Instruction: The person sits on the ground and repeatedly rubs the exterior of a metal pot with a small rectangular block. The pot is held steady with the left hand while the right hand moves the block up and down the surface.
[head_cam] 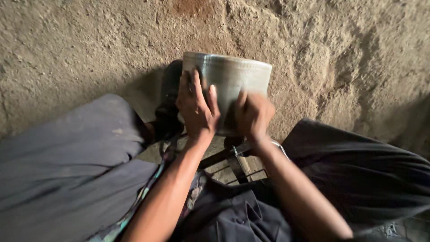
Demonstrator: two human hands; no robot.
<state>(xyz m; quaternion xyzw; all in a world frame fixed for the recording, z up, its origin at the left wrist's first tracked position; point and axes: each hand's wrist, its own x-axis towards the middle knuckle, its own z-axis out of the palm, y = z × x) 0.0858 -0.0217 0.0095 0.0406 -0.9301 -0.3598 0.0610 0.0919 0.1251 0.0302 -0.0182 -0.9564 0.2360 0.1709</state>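
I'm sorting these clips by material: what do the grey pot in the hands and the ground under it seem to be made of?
The pot looks like unfired wet clay: dull grey, smooth with faint horizontal ridges near the rim, though grey metal cannot be ruled out. The left hand and right hand press its near wall. The ground looks like packed earth: brown, rough, lumpy, matte.

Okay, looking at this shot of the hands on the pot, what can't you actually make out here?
All in the head view:
- Pot: its base and near wall are hidden by the left hand and right hand.
- Pot's inside: not visible from this angle.
- Right hand: blurred, so its finger placement is unclear.
- Dark object behind the pot: in shadow, kind unclear.
- Frame under the pot: mostly covered by the arms and cloth.
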